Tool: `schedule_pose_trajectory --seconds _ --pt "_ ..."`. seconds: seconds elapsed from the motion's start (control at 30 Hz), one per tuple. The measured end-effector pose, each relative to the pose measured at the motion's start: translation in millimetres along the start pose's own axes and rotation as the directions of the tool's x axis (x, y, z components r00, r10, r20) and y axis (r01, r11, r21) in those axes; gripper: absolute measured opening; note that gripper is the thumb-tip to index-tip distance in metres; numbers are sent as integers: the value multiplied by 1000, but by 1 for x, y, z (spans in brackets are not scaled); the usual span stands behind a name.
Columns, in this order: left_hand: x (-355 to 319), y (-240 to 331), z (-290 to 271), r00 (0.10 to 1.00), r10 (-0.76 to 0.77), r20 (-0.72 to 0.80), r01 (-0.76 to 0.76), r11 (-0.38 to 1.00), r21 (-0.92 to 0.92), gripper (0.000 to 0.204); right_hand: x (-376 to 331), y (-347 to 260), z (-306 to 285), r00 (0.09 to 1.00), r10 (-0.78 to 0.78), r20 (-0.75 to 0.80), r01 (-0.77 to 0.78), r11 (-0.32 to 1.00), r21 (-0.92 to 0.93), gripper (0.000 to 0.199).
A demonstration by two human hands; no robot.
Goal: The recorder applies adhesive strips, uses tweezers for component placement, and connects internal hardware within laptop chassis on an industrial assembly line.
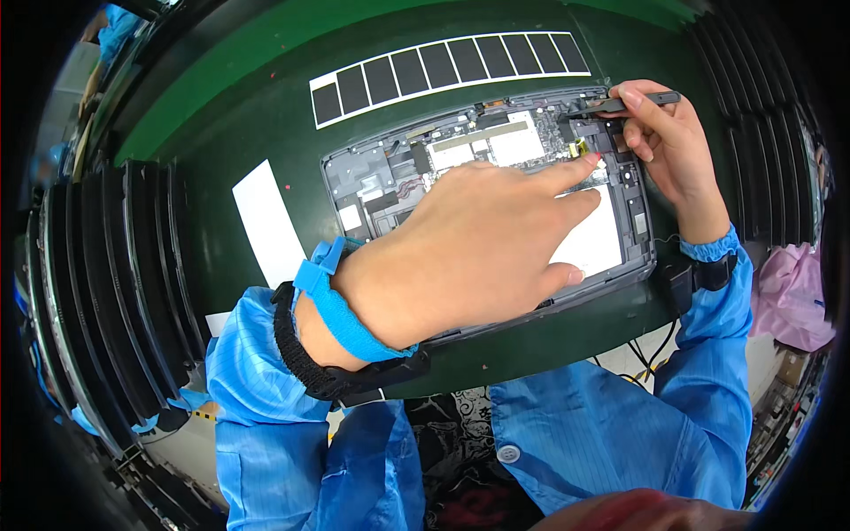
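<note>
An opened grey tablet [354, 173] lies on the green mat with its circuit boards and white panels showing. My left hand [469, 252] rests flat over its middle, the index finger stretched to a small yellow part [580, 147] near the upper right corner. My right hand [666, 142] holds black tweezers [620, 104] whose tip touches the board just above that yellow part. Both arms wear blue sleeves, and a blue wrist strap [341, 305] circles my left wrist.
A white sheet with a row of black rectangular pads [443, 66] lies behind the tablet. A white paper strip [266, 221] lies to its left. Stacked black trays [115, 283] stand at the left and more black trays [753, 106] at the right. Pink cloth [792, 296] is at the far right.
</note>
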State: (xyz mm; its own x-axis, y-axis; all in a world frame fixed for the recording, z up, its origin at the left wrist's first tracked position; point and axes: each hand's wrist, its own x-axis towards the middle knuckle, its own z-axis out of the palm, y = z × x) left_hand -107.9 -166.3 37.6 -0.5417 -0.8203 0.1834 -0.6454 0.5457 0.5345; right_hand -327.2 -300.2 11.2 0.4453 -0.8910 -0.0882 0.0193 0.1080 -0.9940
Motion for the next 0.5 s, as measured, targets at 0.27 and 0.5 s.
schedule_pose_trajectory --seconds 0.27,0.5 --pt "4 12 3 995 -99 -8 99 993 62 47 0 3 -3 1000 4 21 -4 1000 11 27" --pt "10 25 11 988 -149 -39 154 964 217 57 -7 2 11 993 -105 -59 109 992 70 34"
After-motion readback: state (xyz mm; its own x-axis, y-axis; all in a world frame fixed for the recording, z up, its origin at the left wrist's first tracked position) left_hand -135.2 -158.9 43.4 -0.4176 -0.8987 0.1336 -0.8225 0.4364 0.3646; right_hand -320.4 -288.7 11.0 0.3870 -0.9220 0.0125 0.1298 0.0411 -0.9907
